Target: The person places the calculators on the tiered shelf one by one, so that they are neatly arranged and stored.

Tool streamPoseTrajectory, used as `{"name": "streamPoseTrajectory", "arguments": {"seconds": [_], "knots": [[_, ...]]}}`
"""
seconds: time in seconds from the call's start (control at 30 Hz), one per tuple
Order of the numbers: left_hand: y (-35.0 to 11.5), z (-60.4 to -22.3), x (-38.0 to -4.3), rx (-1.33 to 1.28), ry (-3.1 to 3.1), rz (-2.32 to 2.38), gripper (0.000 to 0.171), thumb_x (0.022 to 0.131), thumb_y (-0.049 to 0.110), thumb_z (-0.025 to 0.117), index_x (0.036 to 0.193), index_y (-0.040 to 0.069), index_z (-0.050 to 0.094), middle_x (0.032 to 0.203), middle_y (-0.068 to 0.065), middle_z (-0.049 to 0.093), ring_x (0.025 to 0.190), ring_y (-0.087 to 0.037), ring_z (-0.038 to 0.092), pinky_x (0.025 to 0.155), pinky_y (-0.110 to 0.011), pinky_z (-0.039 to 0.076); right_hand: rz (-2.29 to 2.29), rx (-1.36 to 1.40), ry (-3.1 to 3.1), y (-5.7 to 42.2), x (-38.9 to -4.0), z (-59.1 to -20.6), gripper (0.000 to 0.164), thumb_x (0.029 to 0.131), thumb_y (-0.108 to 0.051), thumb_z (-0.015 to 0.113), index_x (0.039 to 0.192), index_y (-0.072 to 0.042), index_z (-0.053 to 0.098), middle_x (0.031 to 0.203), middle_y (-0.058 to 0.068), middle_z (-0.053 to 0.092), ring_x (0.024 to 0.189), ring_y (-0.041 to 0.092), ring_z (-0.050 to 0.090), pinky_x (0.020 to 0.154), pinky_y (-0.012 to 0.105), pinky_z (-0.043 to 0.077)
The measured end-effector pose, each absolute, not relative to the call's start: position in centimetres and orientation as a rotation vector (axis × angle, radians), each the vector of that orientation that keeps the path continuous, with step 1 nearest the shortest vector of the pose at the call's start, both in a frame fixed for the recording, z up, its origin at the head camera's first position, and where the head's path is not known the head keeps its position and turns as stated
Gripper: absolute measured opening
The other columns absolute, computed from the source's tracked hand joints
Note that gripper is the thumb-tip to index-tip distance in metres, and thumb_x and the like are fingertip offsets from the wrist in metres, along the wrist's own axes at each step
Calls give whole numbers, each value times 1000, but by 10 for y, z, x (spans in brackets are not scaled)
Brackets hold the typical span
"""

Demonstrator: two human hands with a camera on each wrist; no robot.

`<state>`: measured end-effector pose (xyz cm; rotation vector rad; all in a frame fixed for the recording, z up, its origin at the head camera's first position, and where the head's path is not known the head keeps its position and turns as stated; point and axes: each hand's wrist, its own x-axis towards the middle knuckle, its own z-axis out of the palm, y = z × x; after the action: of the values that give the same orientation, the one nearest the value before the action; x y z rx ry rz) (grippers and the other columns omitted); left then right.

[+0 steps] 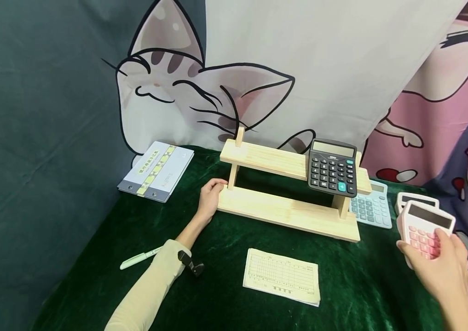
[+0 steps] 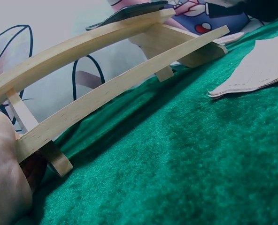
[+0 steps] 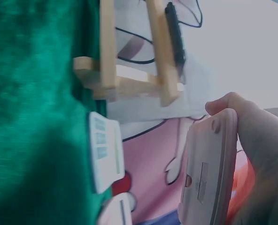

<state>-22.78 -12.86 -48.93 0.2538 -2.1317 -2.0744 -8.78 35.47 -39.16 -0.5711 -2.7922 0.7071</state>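
My left hand (image 1: pixel 210 200) grips the left end of the lower board of a two-tier wooden rack (image 1: pixel 267 204); in the left wrist view some fingers are under the board (image 2: pixel 82 110). On the rack's upper board, toward the right, rests a black calculator (image 1: pixel 333 166). Off to the right, my right hand (image 1: pixel 445 269) holds a white calculator with pink keys (image 1: pixel 430 220), raised above the cloth. Its back (image 3: pixel 207 171) faces the right wrist camera. Behind the rack's right end lies a light blue calculator (image 1: pixel 371 207). Another white calculator (image 1: pixel 418 198) is partly hidden behind the held one.
A grey-white binder (image 1: pixel 157 170) lies at the back left. A pale green pen (image 1: pixel 138 259) is beside the left forearm. In front of the rack lies a pad of printed forms (image 1: pixel 282 276). Green velvet cloth (image 1: pixel 217 294) covers the table; printed curtains hang behind.
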Motion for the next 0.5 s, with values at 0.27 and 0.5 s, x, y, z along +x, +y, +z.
{"name": "streamPoseTrajectory", "arguments": {"seconds": [0.27, 0.5], "knots": [[-128, -489, -228, 241, -2138, -2068, 23, 96, 16, 52, 105, 5, 70, 114, -11, 66, 100, -20, 55, 88, -33, 40, 651, -403, -2718, 343, -96, -357, 89, 83, -36, 73, 152, 1, 29, 148, 33, 27, 125, 53, 27, 90, 72, 21], [-129, -489, -227, 240, -2139, -2068, 23, 95, 16, 52, 106, 5, 70, 115, -12, 66, 101, -21, 55, 89, -34, 40, 587, -168, -2682, 318, -118, -326, 91, 78, -32, 77, 150, 3, 34, 151, 32, 29, 125, 53, 30, 89, 69, 22]]}}
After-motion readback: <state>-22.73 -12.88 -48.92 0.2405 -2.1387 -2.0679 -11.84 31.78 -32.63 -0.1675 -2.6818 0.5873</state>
